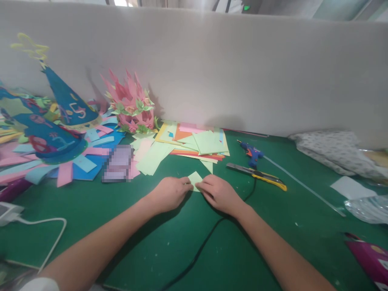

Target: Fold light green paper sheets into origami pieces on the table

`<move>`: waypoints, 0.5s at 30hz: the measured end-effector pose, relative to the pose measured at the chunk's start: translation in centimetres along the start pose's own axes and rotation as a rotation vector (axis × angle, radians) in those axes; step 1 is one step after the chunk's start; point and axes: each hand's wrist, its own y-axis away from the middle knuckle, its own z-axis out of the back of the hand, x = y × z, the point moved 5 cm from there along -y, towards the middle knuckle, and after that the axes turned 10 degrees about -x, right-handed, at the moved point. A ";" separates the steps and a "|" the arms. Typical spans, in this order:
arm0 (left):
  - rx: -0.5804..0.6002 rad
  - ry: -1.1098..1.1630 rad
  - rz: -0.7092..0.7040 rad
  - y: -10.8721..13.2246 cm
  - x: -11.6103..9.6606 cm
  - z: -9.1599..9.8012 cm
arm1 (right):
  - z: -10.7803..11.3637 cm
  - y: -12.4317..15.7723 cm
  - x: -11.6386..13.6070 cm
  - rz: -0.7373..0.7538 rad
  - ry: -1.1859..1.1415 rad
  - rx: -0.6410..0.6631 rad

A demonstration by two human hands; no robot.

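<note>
A small pale green piece of paper (195, 177) lies on the green table between my two hands. My left hand (173, 193) has its fingers closed together on the paper's left side. On the right side, the fingers of my right hand (218, 195) press on the same paper. Its lower edge is pinched near the fingertips, and the fingers cover part of it. Just beyond the hands is a pile of coloured paper sheets (209, 142), mostly pale green, with orange, yellow and pink ones.
To the right lie a yellow utility knife (268, 178) and a blue glue gun (253, 152) with a clear glue stick; its black cord (209, 238) runs beneath my right arm. Leftward are a blurred-out phone (118, 163), a pink paper crown (130, 105) and blue cone hats (71, 101). A grey partition (242, 72) stands behind.
</note>
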 end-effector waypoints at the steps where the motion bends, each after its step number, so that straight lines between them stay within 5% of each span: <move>1: 0.001 0.009 -0.007 0.1 -0.1 0.1 | -0.1 0.0 0.1 0.001 0.001 0.014; 8: 0.008 0.083 -0.020 0.5 -0.2 0.1 | -0.6 0.0 0.0 0.021 0.044 0.000; 15: -0.166 0.307 0.113 -2.6 2.0 0.1 | -0.4 -0.1 0.3 0.021 0.056 -0.004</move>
